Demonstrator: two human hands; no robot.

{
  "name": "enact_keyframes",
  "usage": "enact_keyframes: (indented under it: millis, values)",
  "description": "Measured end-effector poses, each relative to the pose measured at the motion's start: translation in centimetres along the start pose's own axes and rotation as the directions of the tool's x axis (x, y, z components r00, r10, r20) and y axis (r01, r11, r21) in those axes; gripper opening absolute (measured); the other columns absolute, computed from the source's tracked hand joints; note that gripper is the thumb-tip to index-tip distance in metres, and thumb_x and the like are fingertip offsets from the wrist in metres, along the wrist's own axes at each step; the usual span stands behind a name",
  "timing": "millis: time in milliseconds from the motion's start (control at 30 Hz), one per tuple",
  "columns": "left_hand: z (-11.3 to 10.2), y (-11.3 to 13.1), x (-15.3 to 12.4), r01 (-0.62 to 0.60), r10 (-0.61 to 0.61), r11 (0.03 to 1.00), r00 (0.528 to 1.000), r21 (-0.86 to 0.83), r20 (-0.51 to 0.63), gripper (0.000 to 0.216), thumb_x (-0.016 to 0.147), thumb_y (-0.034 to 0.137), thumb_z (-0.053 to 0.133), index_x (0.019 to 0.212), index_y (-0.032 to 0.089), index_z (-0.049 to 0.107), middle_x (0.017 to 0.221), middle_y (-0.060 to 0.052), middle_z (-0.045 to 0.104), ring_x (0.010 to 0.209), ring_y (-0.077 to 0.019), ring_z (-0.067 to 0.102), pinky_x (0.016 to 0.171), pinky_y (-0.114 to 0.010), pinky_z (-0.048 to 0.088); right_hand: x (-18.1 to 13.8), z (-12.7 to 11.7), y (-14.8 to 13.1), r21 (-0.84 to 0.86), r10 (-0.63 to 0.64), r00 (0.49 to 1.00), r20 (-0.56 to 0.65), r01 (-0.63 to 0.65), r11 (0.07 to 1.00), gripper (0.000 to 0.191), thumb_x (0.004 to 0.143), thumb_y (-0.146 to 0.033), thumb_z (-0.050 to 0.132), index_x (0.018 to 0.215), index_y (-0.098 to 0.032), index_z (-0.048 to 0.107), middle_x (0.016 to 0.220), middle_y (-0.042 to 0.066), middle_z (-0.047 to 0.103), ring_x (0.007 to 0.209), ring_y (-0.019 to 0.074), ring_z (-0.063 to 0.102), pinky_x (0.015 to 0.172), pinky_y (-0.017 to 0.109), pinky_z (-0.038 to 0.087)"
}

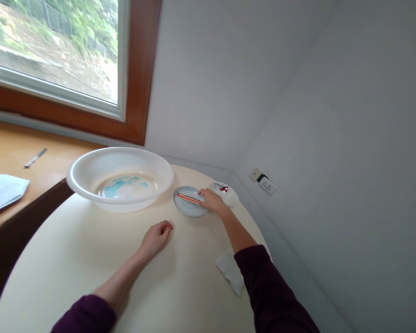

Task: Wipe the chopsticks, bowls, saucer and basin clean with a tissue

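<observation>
- The fingers of the right hand (213, 200) lie close together over the right end of a thin orange stick (189, 199). Whether they pinch it or only rest on it cannot be told from this angle.
- The stick lies flat across a small grey-blue saucer (188, 211), its free end pointing left towards the basin.
- The saucer sits on the far right part of the round cream table (90, 263), just beside the basin's right flank and not touching it.
- Just behind the right hand sits a small white dish (231, 198) with a bit of red (223, 188) on it; the hand partly covers its near edge.
- The fingers of the left hand (156, 238) are curled in loosely towards the palm and hold nothing. The hand rests on the bare tabletop, in front of the basin and apart from it.
- The wide white plastic basin (121, 159) stands at the far left of the table and holds shallow water swirled with blue.
- A crumpled white tissue (229, 270) lies by the table's right edge, partly under the right forearm's dark purple sleeve (263, 286).
- Beyond the table, a pen (35, 157) and some paper (3, 192) lie on the wooden sill under the window (55, 46).
- A wall socket (267, 185) sits low on the right wall.
</observation>
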State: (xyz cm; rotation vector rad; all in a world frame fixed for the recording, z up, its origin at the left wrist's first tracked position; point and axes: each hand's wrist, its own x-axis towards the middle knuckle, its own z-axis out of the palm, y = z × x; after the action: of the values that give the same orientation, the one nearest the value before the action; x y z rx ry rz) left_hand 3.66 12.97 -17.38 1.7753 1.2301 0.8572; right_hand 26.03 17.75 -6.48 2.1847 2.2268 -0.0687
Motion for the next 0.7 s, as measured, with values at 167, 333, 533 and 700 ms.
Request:
enact_keyframes:
  millis: [167, 333, 533, 700]
  values:
    - [-0.1, 0.0, 0.0, -0.007, 0.007, 1.000, 1.000, -0.006, -0.005, 0.020, 0.075, 0.023, 0.041, 0.073, 0.019, 0.061, 0.054, 0.002, 0.053, 0.056, -0.0159, 0.051, 0.053, -0.025, 0.034, -5.3, -0.9, 2.3, 0.033, 0.080, 0.992, -0.099, -0.077, 0.996, 0.027, 0.084, -0.024, 0.049, 0.109, -0.019, 0.057, 0.112, 0.006, 0.061, 0.097, 0.0160, 0.056, 0.078, 0.022, 0.038]
    - [-0.2, 0.2, -0.1, -0.007, 0.007, 1.000, 1.000, -0.008, -0.005, 0.020, 0.074, 0.024, 0.041, 0.073, 0.019, 0.060, 0.055, 0.002, 0.055, 0.057, -0.0162, 0.052, 0.054, -0.025, 0.034, -11.5, -1.2, 5.5, 0.026, 0.213, 0.965, -0.153, -0.212, 0.977, 0.020, 0.085, -0.020, 0.044, 0.091, -0.019, 0.063, 0.085, 0.004, 0.067, 0.079, 0.0154, 0.058, 0.066, 0.023, 0.035]
    - [-0.5, 0.6, -0.3, -0.018, 0.018, 0.999, 1.000, -0.031, -0.004, 0.019, 0.074, 0.025, 0.041, 0.072, 0.019, 0.059, 0.056, 0.001, 0.056, 0.058, -0.0166, 0.052, 0.052, -0.025, 0.035, -17.4, 0.1, 6.7, 0.061, 0.281, 0.949, -0.145, -0.275, 0.960, 0.017, 0.081, -0.019, 0.045, 0.082, -0.020, 0.062, 0.077, 0.003, 0.067, 0.068, 0.0144, 0.057, 0.061, 0.023, 0.034]
    - [-0.6, 0.8, -0.6, -0.024, 0.023, 0.997, 1.000, -0.067, -0.009, 0.019, 0.073, 0.027, 0.040, 0.071, 0.019, 0.058, 0.052, 0.003, 0.052, 0.053, -0.0154, 0.050, 0.050, -0.024, 0.035, -20.6, 2.5, 6.1, 0.113, 0.288, 0.956, -0.049, -0.282, 0.953, 0.025, 0.078, -0.013, 0.040, 0.084, -0.022, 0.063, 0.083, 0.005, 0.068, 0.074, 0.0166, 0.060, 0.067, 0.025, 0.038]
